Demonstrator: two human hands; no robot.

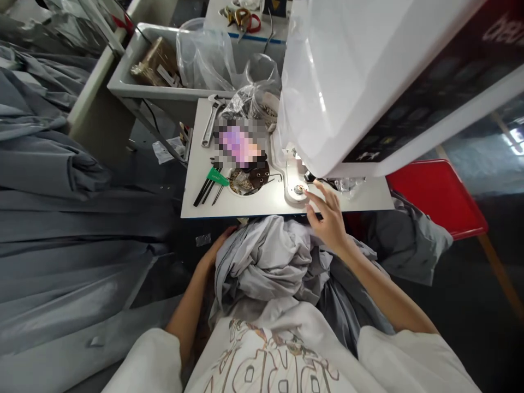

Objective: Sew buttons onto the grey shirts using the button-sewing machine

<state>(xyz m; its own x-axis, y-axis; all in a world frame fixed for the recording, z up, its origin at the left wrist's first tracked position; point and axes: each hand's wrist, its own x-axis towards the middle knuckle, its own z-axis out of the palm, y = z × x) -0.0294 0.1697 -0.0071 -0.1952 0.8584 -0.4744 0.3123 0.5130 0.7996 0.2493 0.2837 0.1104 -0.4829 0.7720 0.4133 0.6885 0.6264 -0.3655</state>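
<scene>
My right hand [328, 218] reaches over the front edge of the white table, fingers spread. Its index fingertip is at or just beside a small round metal die with a brass-coloured centre [300, 189], on the lit lower arm of a white machine [327, 98]. I cannot tell whether the fingertip touches it. A bundle of light grey cloth [270, 256] lies bunched on my lap, against the table's front. My left hand [221, 243] is at the left side of this cloth, touching it. The cloth and shadow hide most of its fingers.
On the white table [262, 206] are an adjustable wrench [209, 123], black hex keys with a green holder [216, 177], a cup of small brass pieces [241, 183] and a blurred-out object [239, 144]. A red stool [442, 199] stands right; grey cloth [82, 273] fills the left.
</scene>
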